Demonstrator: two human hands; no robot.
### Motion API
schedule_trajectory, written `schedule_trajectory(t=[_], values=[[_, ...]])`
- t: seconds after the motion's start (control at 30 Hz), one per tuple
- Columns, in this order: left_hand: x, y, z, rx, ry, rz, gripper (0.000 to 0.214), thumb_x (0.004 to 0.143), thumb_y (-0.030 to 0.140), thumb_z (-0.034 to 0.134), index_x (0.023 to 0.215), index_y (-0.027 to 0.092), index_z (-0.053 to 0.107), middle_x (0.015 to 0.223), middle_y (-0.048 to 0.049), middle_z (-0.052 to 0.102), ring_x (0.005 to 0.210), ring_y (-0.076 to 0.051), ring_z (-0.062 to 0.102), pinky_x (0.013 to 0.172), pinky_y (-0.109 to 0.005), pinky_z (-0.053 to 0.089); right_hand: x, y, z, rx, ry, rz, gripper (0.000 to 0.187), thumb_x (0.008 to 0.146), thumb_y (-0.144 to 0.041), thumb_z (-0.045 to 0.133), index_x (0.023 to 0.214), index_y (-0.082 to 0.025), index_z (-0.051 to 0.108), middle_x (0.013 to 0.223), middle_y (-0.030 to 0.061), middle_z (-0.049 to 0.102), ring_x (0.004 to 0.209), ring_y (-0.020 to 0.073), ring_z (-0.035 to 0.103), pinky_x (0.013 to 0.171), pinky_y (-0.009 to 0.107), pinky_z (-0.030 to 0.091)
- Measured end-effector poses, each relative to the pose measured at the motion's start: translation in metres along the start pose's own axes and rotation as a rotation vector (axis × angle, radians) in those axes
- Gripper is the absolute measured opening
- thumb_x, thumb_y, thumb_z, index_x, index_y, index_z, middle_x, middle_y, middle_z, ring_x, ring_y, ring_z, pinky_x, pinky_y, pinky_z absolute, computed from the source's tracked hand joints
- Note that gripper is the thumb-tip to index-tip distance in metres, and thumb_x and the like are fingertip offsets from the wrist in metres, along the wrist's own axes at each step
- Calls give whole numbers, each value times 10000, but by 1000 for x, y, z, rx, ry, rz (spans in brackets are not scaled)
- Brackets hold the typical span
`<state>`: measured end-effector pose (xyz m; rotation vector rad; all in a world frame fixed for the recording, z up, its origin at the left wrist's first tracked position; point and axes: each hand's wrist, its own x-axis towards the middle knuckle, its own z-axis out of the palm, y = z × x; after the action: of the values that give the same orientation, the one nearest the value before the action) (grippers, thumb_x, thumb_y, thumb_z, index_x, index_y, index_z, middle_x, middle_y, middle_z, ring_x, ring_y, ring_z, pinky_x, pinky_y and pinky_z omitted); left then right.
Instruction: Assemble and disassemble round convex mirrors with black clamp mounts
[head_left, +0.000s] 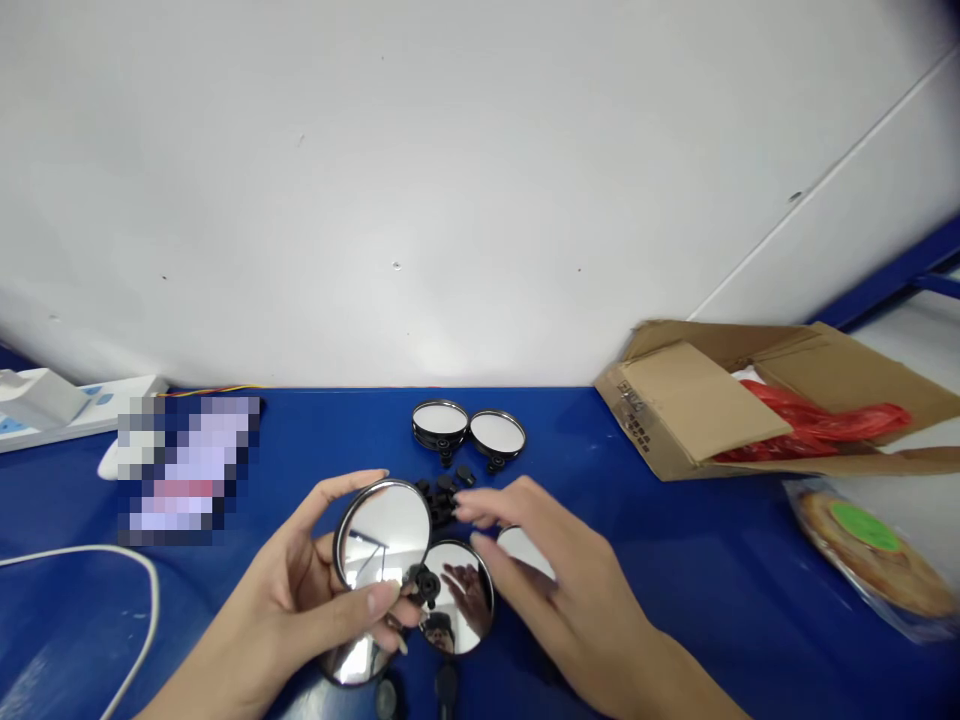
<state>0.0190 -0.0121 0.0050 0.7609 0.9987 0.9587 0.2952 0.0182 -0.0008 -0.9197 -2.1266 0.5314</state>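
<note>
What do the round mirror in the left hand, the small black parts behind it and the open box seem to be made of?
The round mirror in the left hand: glossy glass or polished metal, since it reflects sharply; which one I cannot tell. The small black parts: probably matte plastic or rubber, dull without glare. The box: brown cardboard, with folded flaps.

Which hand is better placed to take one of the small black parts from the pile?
Probably the right hand: its fingertips hover beside the black parts, while the left hand holds a round mirror.
</note>
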Motion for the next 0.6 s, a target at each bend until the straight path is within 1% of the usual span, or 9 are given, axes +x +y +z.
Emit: schedule_trajectory(t=[0.07,0.17,0.23,0.3,0.37,0.4,0.47,0.53,0.6], values=[[0,-1,0,-6,25,12,1099,848,314,1094,1698,239,403,875,-72,907,806,-265,906,735,-292,732,3,8,-7,-96,9,71,333,1212,-224,542,1504,-282,691,1299,46,832,1157,205,769,1024,362,645],[0,-1,2,-8,46,2,1117,826,325,1108,1670,248,380,849,-76,909,762,-238,882,726,-286,724,7,17,-15,-193,-97,74,386,1225,-248,506,1554,-278,706,1531,72,795,1333,266,727,1125,476,637],[0,-1,3,-32,60,7,1074,779,309,1135,1594,261,436,862,-65,909,766,-232,880,721,-278,717,9,21,-17,-225,-187,81,391,1235,-267,499,1549,-275,731,1624,68,755,1328,288,723,1145,540,632],[0,-1,4,-65,73,12,1010,725,284,1163,1493,278,508,888,-35,900,770,-225,877,717,-277,713,10,22,-17,-243,-246,95,399,1243,-277,482,1538,-261,751,1639,69,746,1262,293,733,1138,580,631],[0,-2,4,-98,88,7,896,714,267,1170,1387,284,579,908,-1,881,759,-177,846,727,-255,698,10,21,-17,-249,-256,99,410,1251,-276,456,1518,-240,765,1614,73,764,1208,291,734,1111,586,635],[0,-2,4,-114,97,3,824,723,267,1169,1331,280,613,905,16,867,749,-144,820,726,-230,682,9,20,-17,-247,-246,100,406,1253,-276,451,1488,-235,780,1579,72,788,1182,288,733,1083,571,641],[0,-3,3,-136,110,-4,729,724,283,1176,1249,264,671,870,42,836,725,-92,764,697,-170,628,8,21,-16,-240,-201,97,380,1252,-270,466,1407,-234,811,1410,68,866,1102,275,731,997,515,653],[0,-3,1,-137,109,-21,744,689,305,1196,1259,255,720,824,54,812,709,-81,740,671,-146,586,6,26,-16,-249,-143,88,330,1235,-244,513,1325,-237,831,1188,58,902,1023,265,725,906,461,647],[1,-4,-2,-122,110,-45,792,659,317,1208,1309,253,759,800,52,799,707,-85,726,680,-152,572,4,33,-15,-273,-94,83,273,1203,-204,574,1265,-239,838,1094,51,892,1002,262,729,870,434,639]])
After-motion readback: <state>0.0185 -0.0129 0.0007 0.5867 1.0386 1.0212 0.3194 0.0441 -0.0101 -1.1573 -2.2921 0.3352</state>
